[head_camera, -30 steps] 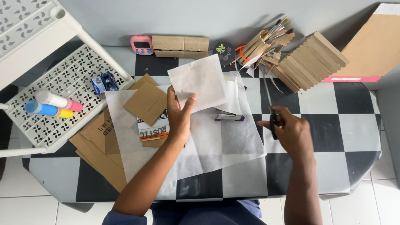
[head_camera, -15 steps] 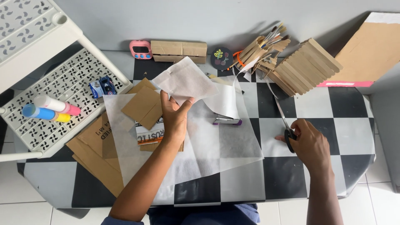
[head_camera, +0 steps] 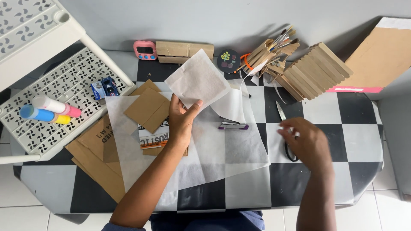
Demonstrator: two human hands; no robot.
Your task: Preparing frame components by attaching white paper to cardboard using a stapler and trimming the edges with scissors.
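My left hand (head_camera: 182, 119) holds up a cut square of thin white paper (head_camera: 199, 81) by its lower edge, above a large white sheet (head_camera: 222, 158) spread on the checkered table (head_camera: 355, 128). A second loose flap of white paper (head_camera: 231, 105) curls beside it. My right hand (head_camera: 308, 143) hovers low at the right, fingers curled over the middle of black-handled scissors (head_camera: 280, 112) that lie along the table. Their blade points away from me, and a handle loop shows under my palm. The hand is blurred, so its grip is unclear.
A small purple stapler (head_camera: 233, 125) lies on the sheet. Brown cardboard pieces (head_camera: 147, 109) sit at the left. A white perforated rack (head_camera: 64, 85) holds coloured tubes (head_camera: 51, 109). At the back stand a pink timer (head_camera: 144, 50), wooden sticks (head_camera: 312, 70), brushes (head_camera: 278, 42) and a big cardboard panel (head_camera: 381, 55).
My left hand has lifted the cut paper square free of the big sheet. My right hand has swung down and right, lowering the scissors onto the table.
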